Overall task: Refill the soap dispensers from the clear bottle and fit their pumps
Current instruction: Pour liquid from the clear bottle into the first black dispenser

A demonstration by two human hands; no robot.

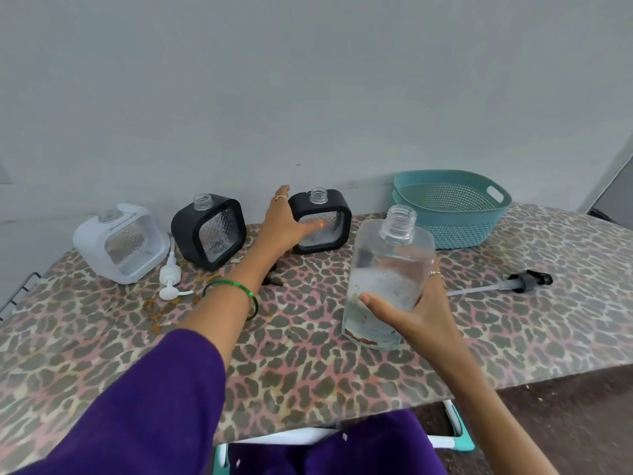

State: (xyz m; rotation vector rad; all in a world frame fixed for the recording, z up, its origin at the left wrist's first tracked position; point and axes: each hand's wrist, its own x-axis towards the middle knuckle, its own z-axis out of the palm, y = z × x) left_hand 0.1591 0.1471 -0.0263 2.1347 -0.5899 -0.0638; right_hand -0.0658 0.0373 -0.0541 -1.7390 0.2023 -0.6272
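The clear bottle [387, 269] is being gripped upright by the right hand [414, 310], just right of the black dispenser [320, 221] being touched by the spread left hand [284, 222].

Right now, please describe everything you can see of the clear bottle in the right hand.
The clear bottle is see-through plastic, flat-sided with rounded shoulders and a threaded neck, open with no cap or pump. Clear liquid fills roughly its lower half. It stands slightly tilted, and whether its base rests on the leopard-print tablecloth is unclear. It is in front of the teal basket. The right hand grips its lower body, thumb across the front.
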